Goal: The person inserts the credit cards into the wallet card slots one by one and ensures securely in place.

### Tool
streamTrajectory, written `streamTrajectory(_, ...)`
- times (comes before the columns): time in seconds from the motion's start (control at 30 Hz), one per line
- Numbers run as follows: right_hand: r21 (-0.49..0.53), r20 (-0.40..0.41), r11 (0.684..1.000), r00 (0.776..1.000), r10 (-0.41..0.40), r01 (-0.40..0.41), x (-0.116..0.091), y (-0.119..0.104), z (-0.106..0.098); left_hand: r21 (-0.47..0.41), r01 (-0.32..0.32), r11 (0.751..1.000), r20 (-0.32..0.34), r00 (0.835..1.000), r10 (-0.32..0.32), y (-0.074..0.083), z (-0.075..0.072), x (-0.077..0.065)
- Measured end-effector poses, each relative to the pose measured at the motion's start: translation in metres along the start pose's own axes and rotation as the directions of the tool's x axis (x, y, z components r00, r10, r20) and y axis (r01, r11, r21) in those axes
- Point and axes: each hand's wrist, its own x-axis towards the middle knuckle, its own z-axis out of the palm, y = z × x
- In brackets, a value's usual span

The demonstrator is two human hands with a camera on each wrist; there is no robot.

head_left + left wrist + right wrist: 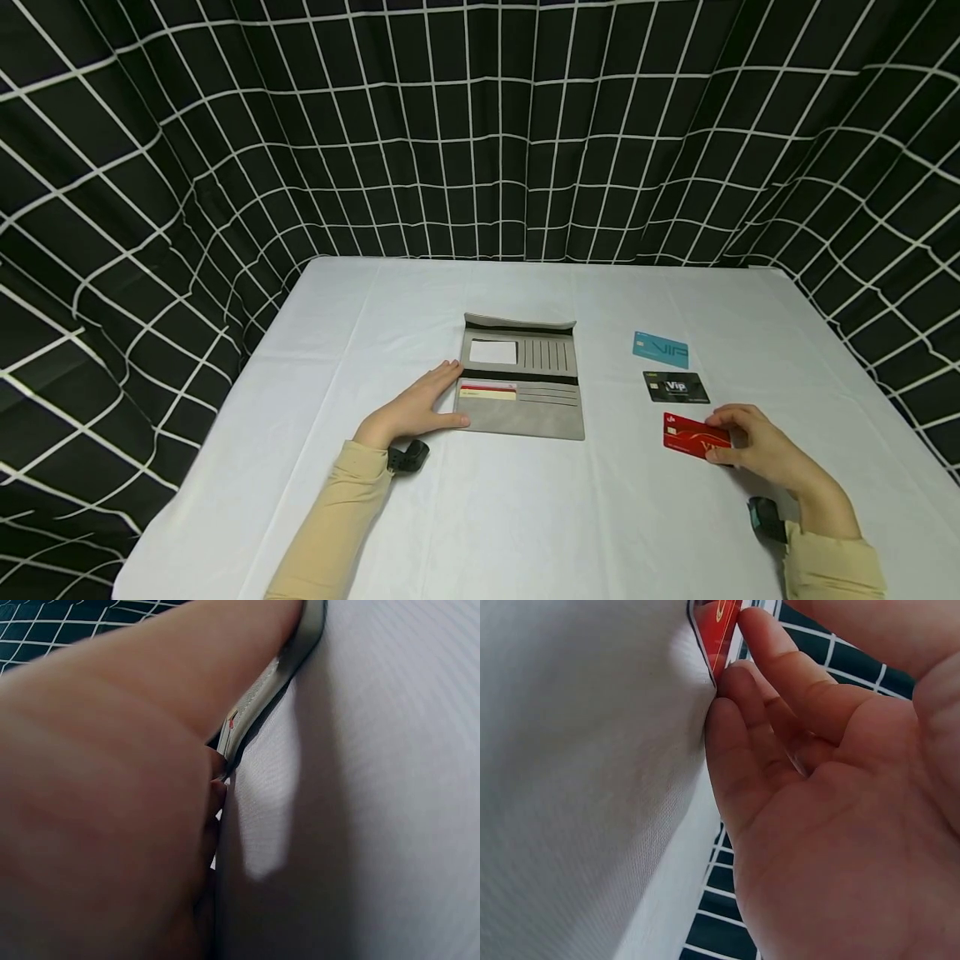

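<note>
An open grey wallet (517, 419) lies at the middle of the table, with a white card (493, 352) in its upper half and cards with red and cream edges (487, 392) in a lower slot. My left hand (416, 407) rests at the wallet's left side, fingers extended, thumb on the lower left corner. On the right, my right hand (765, 450) pinches the right end of a red card (684, 435) between thumb and fingers. The right wrist view shows part of this red card (718, 634) at the fingertips, close to the cloth.
Above the red card lie a black "Vip" card (677, 387) and, farther back, a blue "VIP" card (660, 350). A white cloth (337, 333) covers the table. Black curtains (495, 125) with a white grid stand behind it and along both sides.
</note>
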Motion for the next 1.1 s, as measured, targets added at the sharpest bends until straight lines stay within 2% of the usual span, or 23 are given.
streamTrajectory(0.7,-0.058,-0.052,0.998,0.998,0.02,-0.023,0.0007,-0.0014,-0.0001,0.013,-0.005,1.0,0.005,1.0,0.005,-0.0008,0.0005,0.0013)
streamTrajectory(1.1,-0.044,-0.028,0.998,0.998,0.049,-0.051,0.0004,-0.0045,-0.0033,0.021,-0.007,1.0,-0.001,1.0,0.008,-0.0036,0.0022,0.0023)
